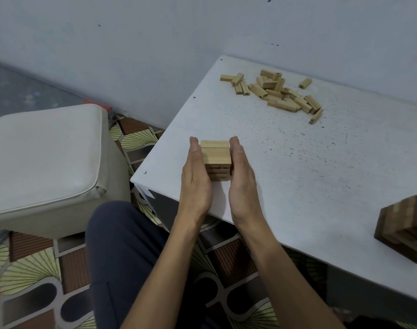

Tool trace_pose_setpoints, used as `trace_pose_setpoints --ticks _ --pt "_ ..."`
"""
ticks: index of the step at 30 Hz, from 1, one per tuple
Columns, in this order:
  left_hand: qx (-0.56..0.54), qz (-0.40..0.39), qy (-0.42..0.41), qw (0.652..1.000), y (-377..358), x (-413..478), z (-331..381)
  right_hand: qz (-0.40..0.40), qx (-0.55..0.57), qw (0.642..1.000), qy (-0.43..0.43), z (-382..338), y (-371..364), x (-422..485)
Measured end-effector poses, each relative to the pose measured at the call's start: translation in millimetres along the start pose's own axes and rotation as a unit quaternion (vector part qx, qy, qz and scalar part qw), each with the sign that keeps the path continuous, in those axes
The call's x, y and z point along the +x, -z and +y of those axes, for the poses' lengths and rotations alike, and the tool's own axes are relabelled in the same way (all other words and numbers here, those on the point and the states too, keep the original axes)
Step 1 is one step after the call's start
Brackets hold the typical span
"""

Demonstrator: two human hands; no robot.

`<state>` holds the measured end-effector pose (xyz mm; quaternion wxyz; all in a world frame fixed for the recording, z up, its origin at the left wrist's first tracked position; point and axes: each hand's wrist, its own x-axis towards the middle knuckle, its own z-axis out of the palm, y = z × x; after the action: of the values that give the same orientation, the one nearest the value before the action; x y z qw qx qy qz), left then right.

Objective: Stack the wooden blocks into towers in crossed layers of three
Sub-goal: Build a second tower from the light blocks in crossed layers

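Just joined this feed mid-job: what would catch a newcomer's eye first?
The short block tower near the front left corner of the table, pressed between the flat left hand and right hand. Behind it, a pile of loose blocks lies by the wall, and a darker tower stands at the right edge.

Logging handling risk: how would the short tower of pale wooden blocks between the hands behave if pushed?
Squat, so the short tower of pale wooden blocks probably resists tipping. Its loose layers could shear under a push. Left hand and right hand, flat on its sides, likely steady it.
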<state>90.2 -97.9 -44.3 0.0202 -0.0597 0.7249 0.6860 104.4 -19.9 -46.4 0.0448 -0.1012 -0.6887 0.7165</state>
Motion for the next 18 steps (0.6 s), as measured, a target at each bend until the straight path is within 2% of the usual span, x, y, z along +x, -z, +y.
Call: trace_pose_setpoints --ticks 18 --pt "-0.008 -0.016 0.012 1.0 -3.5 -1.6 3.1 -0.004 -0.016 1.0 -0.018 7.9 -3.8 2.9"
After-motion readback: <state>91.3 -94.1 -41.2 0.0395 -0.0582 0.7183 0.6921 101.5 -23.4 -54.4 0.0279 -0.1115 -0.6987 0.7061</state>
